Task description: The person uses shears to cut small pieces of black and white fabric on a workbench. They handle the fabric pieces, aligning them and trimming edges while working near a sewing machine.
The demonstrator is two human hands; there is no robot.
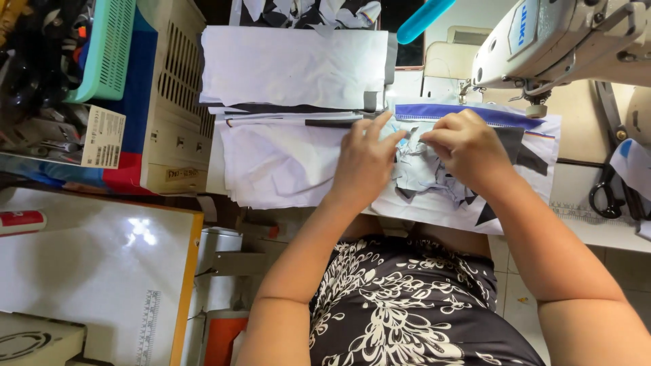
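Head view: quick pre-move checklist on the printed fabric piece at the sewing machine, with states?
1. Left hand flat on the white, grey and black printed fabric piece: ok.
2. Right hand fingers pinching a fold of the fabric: ok.
3. Blue fabric band along the far edge lying flat: ok.
4. Both hands clear of the white sewing machine head and its needle area: ok.
5. Black-handled scissors apart from the fabric, to the right: ok.
6. Needle threaded: cannot tell.
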